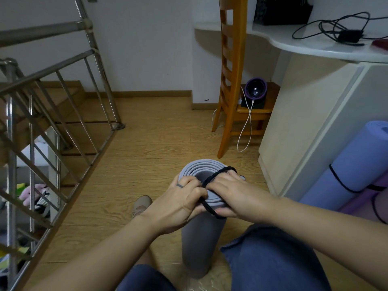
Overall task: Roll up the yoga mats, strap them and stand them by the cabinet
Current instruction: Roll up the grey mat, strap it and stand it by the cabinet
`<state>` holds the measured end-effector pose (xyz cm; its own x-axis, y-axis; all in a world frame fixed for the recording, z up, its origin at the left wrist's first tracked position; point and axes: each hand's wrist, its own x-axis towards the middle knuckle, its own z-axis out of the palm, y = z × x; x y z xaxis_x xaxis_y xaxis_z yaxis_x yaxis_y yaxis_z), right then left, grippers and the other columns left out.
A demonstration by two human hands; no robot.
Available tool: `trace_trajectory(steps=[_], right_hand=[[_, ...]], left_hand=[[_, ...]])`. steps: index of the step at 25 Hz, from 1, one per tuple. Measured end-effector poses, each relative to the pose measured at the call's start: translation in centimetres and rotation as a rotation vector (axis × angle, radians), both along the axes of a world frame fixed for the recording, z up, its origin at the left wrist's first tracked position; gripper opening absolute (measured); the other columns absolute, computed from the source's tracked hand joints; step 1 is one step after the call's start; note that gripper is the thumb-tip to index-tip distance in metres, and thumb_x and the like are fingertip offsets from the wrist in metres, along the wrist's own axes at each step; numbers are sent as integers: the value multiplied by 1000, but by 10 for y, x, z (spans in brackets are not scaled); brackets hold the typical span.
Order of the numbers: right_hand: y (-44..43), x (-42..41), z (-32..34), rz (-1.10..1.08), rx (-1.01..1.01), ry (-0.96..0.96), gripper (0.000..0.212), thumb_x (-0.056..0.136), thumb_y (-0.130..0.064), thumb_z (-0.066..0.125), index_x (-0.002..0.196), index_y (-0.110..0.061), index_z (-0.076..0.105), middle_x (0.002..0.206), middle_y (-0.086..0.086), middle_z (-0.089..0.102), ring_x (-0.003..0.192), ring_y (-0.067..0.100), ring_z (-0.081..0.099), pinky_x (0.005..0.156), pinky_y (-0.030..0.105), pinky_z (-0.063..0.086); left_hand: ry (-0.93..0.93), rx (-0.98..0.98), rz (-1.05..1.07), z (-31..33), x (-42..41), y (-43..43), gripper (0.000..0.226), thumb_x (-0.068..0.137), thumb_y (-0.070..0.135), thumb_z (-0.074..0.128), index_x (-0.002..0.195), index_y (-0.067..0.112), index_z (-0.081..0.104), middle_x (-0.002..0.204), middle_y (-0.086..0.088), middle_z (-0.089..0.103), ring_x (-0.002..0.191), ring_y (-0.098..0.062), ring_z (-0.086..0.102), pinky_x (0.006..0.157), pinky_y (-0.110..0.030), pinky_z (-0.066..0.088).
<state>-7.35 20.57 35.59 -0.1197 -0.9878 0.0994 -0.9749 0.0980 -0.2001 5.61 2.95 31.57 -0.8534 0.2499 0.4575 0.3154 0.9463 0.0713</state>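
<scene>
A rolled grey yoga mat [199,244] stands upright on the floor between my knees, its spiral end facing up. A black elastic strap [212,179] is stretched across that top end. My left hand [180,204] pinches the near side of the strap against the mat's rim. My right hand [228,192] has the strap looped over its fingers and grips the mat's right edge. A rolled blue mat [344,164] with a black strap round it leans against the white cabinet [304,131] at the right, with a purple roll [357,204] below it.
A metal stair railing [63,114] runs along the left with the stairwell behind it. A wooden chair [233,80] stands ahead by the cabinet, holding a small purple device with a white cable. The countertop [315,43] carries black cables. Open wooden floor lies ahead.
</scene>
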Motion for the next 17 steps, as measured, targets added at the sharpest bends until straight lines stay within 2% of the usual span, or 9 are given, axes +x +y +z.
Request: trace_trajectory(steps=[3,5,8,10,11,13,14,15,17], right_hand=[[0,7,5,-33,54,-32,49,85,-35,64,130,-24,48,129,-6,48,123,12,36,108,35,26],[0,10,8,-23,43,-89,47,84,-32,66,128,-24,50,127,-7,51,122,10,38,104,30,33],[2,9,16,-32,63,-118,46,84,-30,68,126,-22,52,123,-5,53,114,7,42,98,21,35],[4,12,20,-27,84,-104,48,83,-34,69,126,-22,52,120,-6,53,108,4,41,97,24,39],[3,15,20,-21,89,-100,50,82,-36,70,127,-23,51,120,-6,52,109,4,41,96,24,39],[3,20,20,-19,86,-95,53,81,-38,70,128,-23,51,121,-6,52,114,7,43,94,22,37],[4,21,20,-27,83,-96,55,81,-38,70,130,-23,50,123,-6,52,115,7,43,94,21,36],[7,21,20,-36,82,-98,56,82,-39,70,131,-24,49,125,-6,52,116,7,42,95,20,35],[12,20,19,-37,81,-74,56,84,-40,68,134,-24,48,127,-7,51,118,6,42,97,19,34]], left_hand=[[-46,-13,-10,5,4,3,34,101,47,25,104,19,44,104,-4,58,111,-17,45,97,-40,41],[-34,-29,12,12,8,2,35,102,47,22,100,21,45,107,-3,57,113,-17,47,101,-40,37],[66,-154,-28,31,23,4,23,98,37,41,95,17,51,113,-4,48,118,-21,47,108,-55,32],[91,-357,-225,47,32,13,16,87,30,58,90,15,61,104,-5,55,112,-22,53,110,-53,32],[52,-406,-337,52,34,19,14,83,28,62,84,14,64,93,-4,59,98,-20,59,107,-46,37],[-81,-422,-423,59,35,27,15,84,28,60,76,15,63,73,-1,59,66,-17,57,81,-31,49],[-161,-432,-369,61,36,29,22,88,31,52,75,16,62,69,0,58,58,-18,55,67,-30,49],[-246,-445,-251,62,39,28,33,92,35,39,78,16,62,68,-1,59,57,-19,56,61,-30,48],[-403,-428,32,61,46,24,51,92,40,17,83,15,61,76,-5,64,64,-25,59,62,-32,47]])
